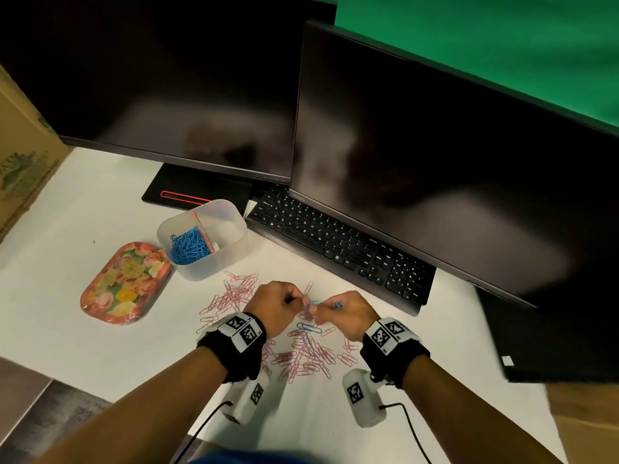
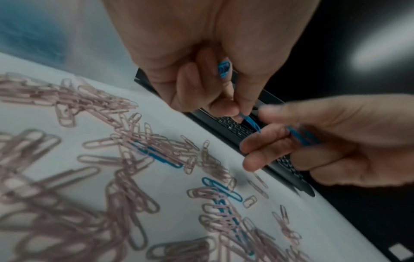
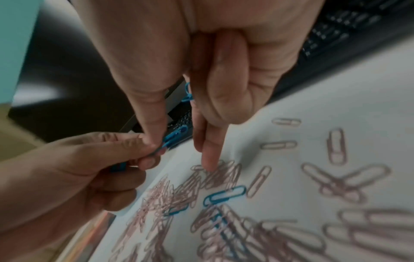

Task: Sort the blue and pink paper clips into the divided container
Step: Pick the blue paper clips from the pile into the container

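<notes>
Pink paper clips (image 1: 303, 358) lie scattered on the white table, with a few blue clips (image 1: 308, 327) among them. My left hand (image 1: 296, 301) and right hand (image 1: 323, 309) meet just above the pile. The left hand (image 2: 239, 113) keeps a bunch of blue clips (image 2: 224, 69) in its curled fingers and pinches one more blue clip (image 2: 249, 122). The right hand (image 3: 170, 141) also pinches blue clips (image 3: 175, 135). The divided container (image 1: 234, 229) stands behind, with blue clips (image 1: 187, 246) in its left compartment. I see no clips in the right one.
A floral tray (image 1: 127, 283) lies left of the container. A black keyboard (image 1: 338, 242) and two dark monitors (image 1: 435, 162) stand behind and to the right. A cardboard box (image 1: 23, 155) is at far left. The table's front edge runs by my forearms.
</notes>
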`<state>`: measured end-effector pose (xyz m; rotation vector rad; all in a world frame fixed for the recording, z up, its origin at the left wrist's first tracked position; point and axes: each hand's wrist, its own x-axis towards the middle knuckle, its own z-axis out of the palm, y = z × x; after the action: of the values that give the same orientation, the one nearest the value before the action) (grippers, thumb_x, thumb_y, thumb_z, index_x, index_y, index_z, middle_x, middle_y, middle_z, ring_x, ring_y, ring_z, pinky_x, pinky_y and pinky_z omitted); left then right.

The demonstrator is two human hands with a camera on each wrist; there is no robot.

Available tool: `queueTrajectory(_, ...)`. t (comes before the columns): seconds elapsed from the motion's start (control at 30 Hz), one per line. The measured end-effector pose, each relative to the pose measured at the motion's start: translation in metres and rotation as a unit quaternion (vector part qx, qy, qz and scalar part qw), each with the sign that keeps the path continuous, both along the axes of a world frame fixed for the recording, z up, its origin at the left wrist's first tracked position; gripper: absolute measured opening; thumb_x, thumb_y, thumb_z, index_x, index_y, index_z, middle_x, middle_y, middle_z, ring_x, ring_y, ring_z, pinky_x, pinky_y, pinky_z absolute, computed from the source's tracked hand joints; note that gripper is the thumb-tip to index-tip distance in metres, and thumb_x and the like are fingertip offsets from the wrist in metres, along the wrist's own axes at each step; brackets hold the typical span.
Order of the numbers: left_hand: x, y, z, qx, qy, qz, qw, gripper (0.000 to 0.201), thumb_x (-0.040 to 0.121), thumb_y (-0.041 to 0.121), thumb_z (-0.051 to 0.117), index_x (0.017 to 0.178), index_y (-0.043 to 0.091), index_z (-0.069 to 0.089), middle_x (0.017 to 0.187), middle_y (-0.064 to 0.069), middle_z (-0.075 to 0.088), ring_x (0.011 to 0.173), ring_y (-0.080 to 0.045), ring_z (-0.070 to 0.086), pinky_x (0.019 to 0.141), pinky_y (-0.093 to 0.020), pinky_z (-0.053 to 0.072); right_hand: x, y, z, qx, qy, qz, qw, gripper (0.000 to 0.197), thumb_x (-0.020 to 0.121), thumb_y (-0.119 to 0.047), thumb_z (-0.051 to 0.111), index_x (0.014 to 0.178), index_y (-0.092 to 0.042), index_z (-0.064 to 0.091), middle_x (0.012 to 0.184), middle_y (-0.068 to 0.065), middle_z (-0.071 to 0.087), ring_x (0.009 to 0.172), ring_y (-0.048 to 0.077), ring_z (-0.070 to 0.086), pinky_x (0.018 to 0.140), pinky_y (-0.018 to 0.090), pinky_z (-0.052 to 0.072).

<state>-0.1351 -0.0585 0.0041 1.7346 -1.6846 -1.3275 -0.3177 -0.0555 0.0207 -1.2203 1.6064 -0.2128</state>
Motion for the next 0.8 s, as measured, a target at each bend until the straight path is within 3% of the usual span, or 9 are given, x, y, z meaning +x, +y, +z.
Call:
queueTrajectory(0.07, 0.0, 0.001, -0.001, 0.0, 0.013, 0.021, 1.0, 0.012, 0.088, 0.022, 0.065, 0.077, 0.023, 0.069, 0.066, 0.012, 0.063, 0.062, -0.009, 0.058, 0.065, -0.02, 0.044, 0.003, 0.002, -0.003, 0.008, 0.025, 0.0, 1.0, 0.016, 0.075, -0.024, 0.072, 0.082, -0.011, 0.077, 0.068, 0.002, 0.069, 0.043, 0.003, 0.056, 0.045, 0.017, 0.045)
queueTrajectory(0.1, 0.003, 0.0, -0.001, -0.001, 0.02, 0.036, 0.999, 0.012, 0.088, 0.022, 0.064, 0.077, 0.023, 0.068, 0.069, 0.009, 0.065, 0.065, -0.01, 0.06, 0.066, -0.021, 0.045, 0.003, 0.001, -0.005, -0.007, 0.06, 0.011, 0.998, 0.012, 0.075, -0.022, 0.07, 0.081, -0.015, 0.077, 0.072, 0.001, 0.071, 0.057, 0.008, 0.063, 0.055, 0.021, 0.053)
queueTrajectory(0.17, 0.012, -0.002, 0.0, 0.01, 0.054, 0.075, 0.996, 0.013, 0.089, 0.018, 0.062, 0.077, 0.022, 0.068, 0.079, 0.005, 0.07, 0.07, -0.009, 0.063, 0.066, -0.021, 0.045, 0.003, 0.002, -0.004, -0.049, 0.133, 0.029, 0.989, 0.012, 0.078, -0.025, 0.065, 0.085, -0.022, 0.074, 0.081, -0.003, 0.069, 0.077, 0.015, 0.064, 0.068, 0.024, 0.053)
queueTrajectory(0.3, 0.03, -0.005, 0.001, 0.076, 0.175, 0.156, 0.969, 0.016, 0.092, 0.011, 0.058, 0.081, 0.016, 0.069, 0.076, -0.001, 0.066, 0.042, -0.005, 0.041, 0.048, -0.02, 0.034, 0.007, 0.001, 0.0, -0.09, 0.221, 0.134, 0.962, 0.011, 0.085, -0.031, 0.06, 0.094, -0.029, 0.067, 0.093, -0.004, 0.067, 0.084, 0.019, 0.063, 0.073, 0.025, 0.052)
queueTrajectory(0.37, 0.037, -0.003, 0.0, 0.105, 0.248, 0.194, 0.943, 0.016, 0.093, 0.008, 0.056, 0.085, 0.011, 0.069, 0.073, -0.005, 0.06, 0.04, -0.009, 0.032, 0.045, -0.02, 0.03, 0.013, 0.004, -0.001, -0.1, 0.248, 0.219, 0.938, 0.017, 0.086, -0.035, 0.059, 0.099, -0.029, 0.067, 0.104, -0.003, 0.068, 0.096, 0.022, 0.063, 0.082, 0.028, 0.05)
queueTrajectory(0.43, 0.041, -0.001, 0.0, 0.156, 0.341, 0.241, 0.895, 0.016, 0.092, 0.003, 0.052, 0.084, 0.007, 0.066, 0.069, -0.005, 0.052, 0.041, -0.01, 0.027, 0.044, -0.019, 0.023, 0.019, 0.006, -0.006, -0.1, 0.267, 0.28, 0.917, 0.022, 0.088, -0.038, 0.058, 0.106, -0.028, 0.066, 0.114, -0.001, 0.064, 0.104, 0.024, 0.06, 0.089, 0.031, 0.048)
queueTrajectory(0.57, 0.044, 0.0, 0.004, 0.24, 0.455, 0.291, 0.806, 0.011, 0.08, 0.012, 0.043, 0.071, 0.014, 0.048, 0.063, 0.001, 0.039, 0.043, -0.01, 0.02, 0.042, -0.021, 0.018, 0.027, 0.007, -0.011, -0.096, 0.287, 0.316, 0.899, 0.023, 0.091, -0.034, 0.055, 0.107, -0.021, 0.066, 0.116, 0.003, 0.061, 0.105, 0.027, 0.06, 0.089, 0.034, 0.049)
queueTrajectory(0.67, 0.042, 0.001, 0.003, 0.262, 0.48, 0.316, 0.775, 0.009, 0.075, 0.016, 0.04, 0.067, 0.016, 0.043, 0.061, 0.001, 0.037, 0.042, -0.01, 0.02, 0.041, -0.02, 0.018, 0.032, 0.005, -0.01, -0.083, 0.285, 0.298, 0.907, 0.017, 0.09, -0.025, 0.056, 0.103, -0.02, 0.067, 0.113, 0.002, 0.063, 0.101, 0.026, 0.062, 0.084, 0.032, 0.052)
queueTrajectory(0.8, 0.042, 0.001, 0.003, 0.26, 0.49, 0.333, 0.762, 0.013, 0.079, 0.013, 0.036, 0.068, 0.014, 0.044, 0.064, -0.002, 0.043, 0.045, -0.012, 0.029, 0.041, -0.019, 0.024, 0.034, 0.002, -0.012, -0.081, 0.268, 0.278, 0.919, 0.015, 0.087, -0.021, 0.06, 0.101, -0.024, 0.062, 0.113, -0.001, 0.06, 0.102, 0.024, 0.059, 0.081, 0.028, 0.047)
